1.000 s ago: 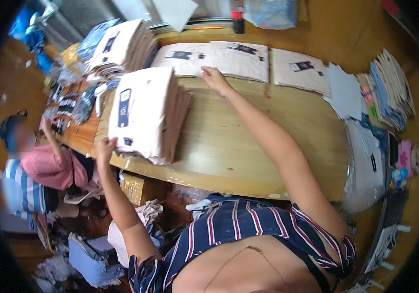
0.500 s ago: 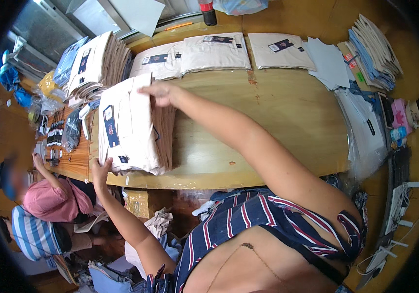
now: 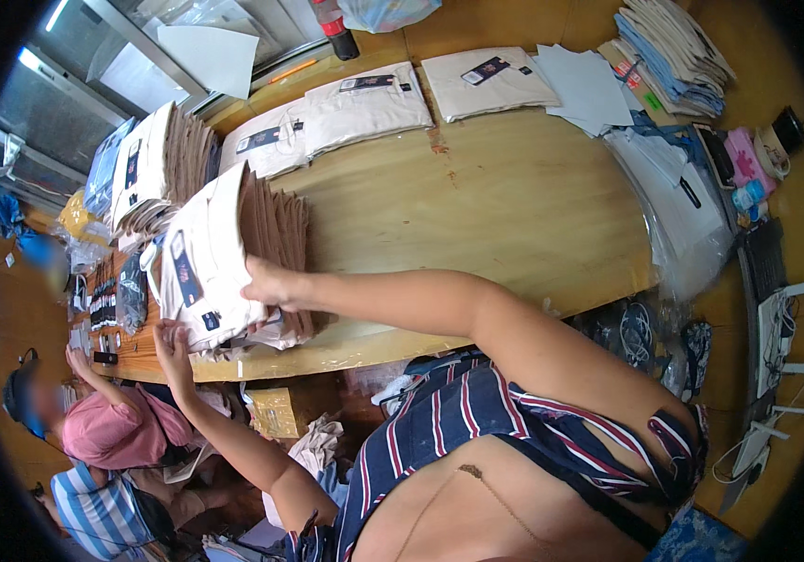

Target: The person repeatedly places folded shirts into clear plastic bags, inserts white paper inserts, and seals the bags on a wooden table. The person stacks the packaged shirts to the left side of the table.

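A tall stack of folded cream garments stands at the left of the table, its layered edges facing right. The top folded garment carries a dark hang tag and a small dark label, and its far right corner is raised. My right hand grips that garment's right edge, its fingertips partly hidden by the cloth. Beside the near left corner of the stack is my left hand, fingers stretched upward and apart, close to the cloth.
Three folded cream garments lie along the table's far side. Another cream stack stands behind mine. Papers and plastic sleeves cover the right end. A bottle stands at the back. Two people, one in a pink top, are at lower left.
My right hand has come nearer along the top garment's right edge. My left hand has let go of the near left corner, its fingers now spread. The view has also shifted.
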The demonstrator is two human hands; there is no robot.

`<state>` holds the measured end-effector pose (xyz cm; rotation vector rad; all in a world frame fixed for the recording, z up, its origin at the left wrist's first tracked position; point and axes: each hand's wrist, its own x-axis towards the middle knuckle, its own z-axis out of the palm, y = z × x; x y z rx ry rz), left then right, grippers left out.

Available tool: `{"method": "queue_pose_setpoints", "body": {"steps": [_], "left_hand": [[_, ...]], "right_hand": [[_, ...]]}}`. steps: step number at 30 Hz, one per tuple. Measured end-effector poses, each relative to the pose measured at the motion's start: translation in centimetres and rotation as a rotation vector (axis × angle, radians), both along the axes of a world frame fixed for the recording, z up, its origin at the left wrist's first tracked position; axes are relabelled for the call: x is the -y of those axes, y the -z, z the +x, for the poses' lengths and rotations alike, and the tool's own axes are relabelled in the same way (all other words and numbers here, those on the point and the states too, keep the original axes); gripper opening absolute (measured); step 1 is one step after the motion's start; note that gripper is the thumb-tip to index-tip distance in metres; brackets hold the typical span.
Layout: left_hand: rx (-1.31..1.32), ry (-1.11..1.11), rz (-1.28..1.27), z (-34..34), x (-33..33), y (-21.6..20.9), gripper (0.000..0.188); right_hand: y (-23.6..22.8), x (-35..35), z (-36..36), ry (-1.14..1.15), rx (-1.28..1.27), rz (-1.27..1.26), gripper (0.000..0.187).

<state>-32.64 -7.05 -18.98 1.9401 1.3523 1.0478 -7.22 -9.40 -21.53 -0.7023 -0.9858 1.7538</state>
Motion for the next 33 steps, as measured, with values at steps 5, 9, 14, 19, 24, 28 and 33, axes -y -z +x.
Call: {"method": "queue_pose_setpoints", "body": {"steps": [5, 9, 14, 19, 24, 28, 33], "left_hand": [[0.127, -0.133, 0.057, 9.0, 6.6, -0.3, 0.018], [0.143, 0.078, -0.194, 18.6, 12.4, 3.2, 0.018], [-0.227, 0.332, -0.028, 26.1, 15.8, 11.9, 0.032], [-0.248, 0.370, -0.126, 26.4, 16.0, 14.5, 0.036], [-0.577, 0.251, 0.002, 26.7, 14.6, 9.6, 0.051], [-0.474, 0.245, 0.144, 28.1, 13.2, 7.8, 0.053], [-0.222, 0.430, 0.078, 33.3, 15.4, 5.4, 0.047]], "right_hand": [[-1.6, 5.0, 11.2, -0.089, -0.059, 0.198, 0.046], [2.1, 11.4, 20.5, 0.105, 0.117, 0.140, 0.051], [9.7, 19.6, 26.9, 0.303, 0.556, -0.128, 0.045], [10.0, 27.2, 34.2, 0.970, 0.976, -0.227, 0.017], [9.0, 35.5, 45.0, 1.538, 2.577, -0.232, 0.017], [7.4, 37.3, 47.9, 1.186, 2.053, -0.819, 0.017], [0.4, 33.7, 42.8, 1.342, 2.115, -0.247, 0.012]]}}
